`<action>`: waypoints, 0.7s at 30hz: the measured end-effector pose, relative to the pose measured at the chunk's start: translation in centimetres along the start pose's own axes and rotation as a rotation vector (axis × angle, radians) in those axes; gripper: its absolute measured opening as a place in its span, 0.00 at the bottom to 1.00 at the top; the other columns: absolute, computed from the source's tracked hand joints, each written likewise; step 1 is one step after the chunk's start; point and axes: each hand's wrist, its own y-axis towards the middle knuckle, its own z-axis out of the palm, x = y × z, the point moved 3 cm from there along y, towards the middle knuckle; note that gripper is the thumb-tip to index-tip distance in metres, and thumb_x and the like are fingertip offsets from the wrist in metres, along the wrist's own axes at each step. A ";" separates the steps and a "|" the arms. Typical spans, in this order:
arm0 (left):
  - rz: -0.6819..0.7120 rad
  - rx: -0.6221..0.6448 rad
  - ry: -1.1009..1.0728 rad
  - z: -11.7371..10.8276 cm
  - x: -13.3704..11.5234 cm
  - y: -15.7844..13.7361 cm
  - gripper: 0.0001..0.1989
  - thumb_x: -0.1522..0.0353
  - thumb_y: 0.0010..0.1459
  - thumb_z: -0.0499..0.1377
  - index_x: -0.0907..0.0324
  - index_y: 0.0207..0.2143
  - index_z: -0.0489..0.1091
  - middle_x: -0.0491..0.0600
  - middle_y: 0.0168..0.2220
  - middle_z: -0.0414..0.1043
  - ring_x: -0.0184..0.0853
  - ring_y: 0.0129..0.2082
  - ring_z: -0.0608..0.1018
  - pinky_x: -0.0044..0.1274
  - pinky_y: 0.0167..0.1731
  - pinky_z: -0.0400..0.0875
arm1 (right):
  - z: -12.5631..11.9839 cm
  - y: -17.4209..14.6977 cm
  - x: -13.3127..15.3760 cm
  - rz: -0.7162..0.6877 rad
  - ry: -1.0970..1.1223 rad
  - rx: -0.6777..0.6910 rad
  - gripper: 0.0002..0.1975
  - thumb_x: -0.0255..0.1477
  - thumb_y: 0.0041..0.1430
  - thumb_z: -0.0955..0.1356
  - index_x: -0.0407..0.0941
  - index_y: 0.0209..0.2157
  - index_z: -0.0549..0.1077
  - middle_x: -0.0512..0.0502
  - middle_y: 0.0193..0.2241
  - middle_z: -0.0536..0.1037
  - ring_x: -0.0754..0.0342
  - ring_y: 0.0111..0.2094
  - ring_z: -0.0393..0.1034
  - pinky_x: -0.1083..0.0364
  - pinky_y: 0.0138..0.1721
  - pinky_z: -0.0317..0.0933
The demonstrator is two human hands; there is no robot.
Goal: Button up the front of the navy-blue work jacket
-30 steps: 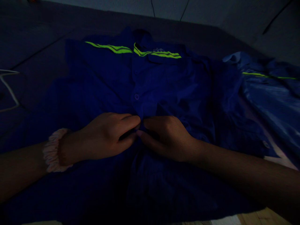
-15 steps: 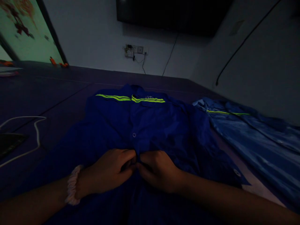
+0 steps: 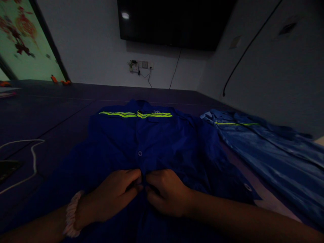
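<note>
A dark blue work shirt (image 3: 167, 145) with yellow-green reflective strips (image 3: 118, 114) across the chest lies spread out in front of me. A round button (image 3: 140, 153) shows on its front placket, above my hands. My left hand (image 3: 121, 187), with a pale scrunchie (image 3: 72, 214) at the wrist, pinches the shirt's front edge. Close beside it, my right hand (image 3: 168, 192) also pinches the placket, fingers curled. Whatever lies between the fingertips is hidden. Another button (image 3: 247, 187) sits on the sleeve at the right.
A lighter blue garment with a yellow strip (image 3: 263, 152) lies to the right, a dark cable across it. A white cable (image 3: 34, 158) and a dark flat device (image 3: 8, 168) are on the left. Beyond are a wall socket (image 3: 144, 64) and a screen (image 3: 167, 23).
The view has tilted up slightly, so things sit lower in the picture. Both hands stay on the placket, and a small gap now shows between their fingertips.
</note>
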 end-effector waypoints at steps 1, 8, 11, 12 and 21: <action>0.001 -0.002 0.008 0.0 -0.1 0.0 0.07 0.71 0.57 0.47 0.58 0.25 0.59 0.41 0.23 0.65 0.29 0.24 0.67 0.21 0.24 0.56 | 0.0 0.0 0.0 0.002 -0.007 0.002 0.05 0.26 0.51 0.61 0.42 0.24 0.66 0.50 0.23 0.71 0.61 0.20 0.61 0.60 0.21 0.46; 0.008 -0.032 0.048 0.3 0.0 -0.1 0.06 0.70 0.56 0.49 0.58 0.26 0.59 0.41 0.23 0.65 0.29 0.23 0.67 0.22 0.23 0.56 | 0.1 0.1 -0.1 0.003 -0.035 -0.015 0.06 0.28 0.52 0.61 0.41 0.26 0.67 0.49 0.24 0.73 0.60 0.21 0.64 0.60 0.21 0.46; 0.004 -0.030 0.060 0.4 0.1 -0.1 0.06 0.70 0.56 0.49 0.58 0.26 0.59 0.41 0.24 0.65 0.29 0.23 0.68 0.22 0.23 0.56 | 0.1 0.0 -0.2 -0.003 -0.025 -0.036 0.06 0.28 0.52 0.61 0.41 0.25 0.67 0.49 0.23 0.73 0.60 0.21 0.63 0.60 0.21 0.46; 0.002 -0.031 0.064 0.4 0.1 -0.1 0.06 0.70 0.56 0.49 0.58 0.26 0.59 0.41 0.24 0.65 0.29 0.23 0.68 0.22 0.23 0.56 | 0.0 0.0 -0.2 -0.007 -0.020 -0.038 0.06 0.28 0.52 0.61 0.42 0.25 0.67 0.49 0.23 0.72 0.60 0.21 0.63 0.60 0.21 0.46; 0.038 -0.057 0.116 0.3 -0.1 -0.2 0.03 0.71 0.52 0.50 0.57 0.26 0.58 0.41 0.23 0.65 0.29 0.22 0.67 0.22 0.22 0.56 | 0.1 0.1 0.0 -0.018 -0.009 -0.034 0.05 0.27 0.51 0.61 0.42 0.26 0.67 0.49 0.24 0.73 0.60 0.22 0.63 0.60 0.22 0.47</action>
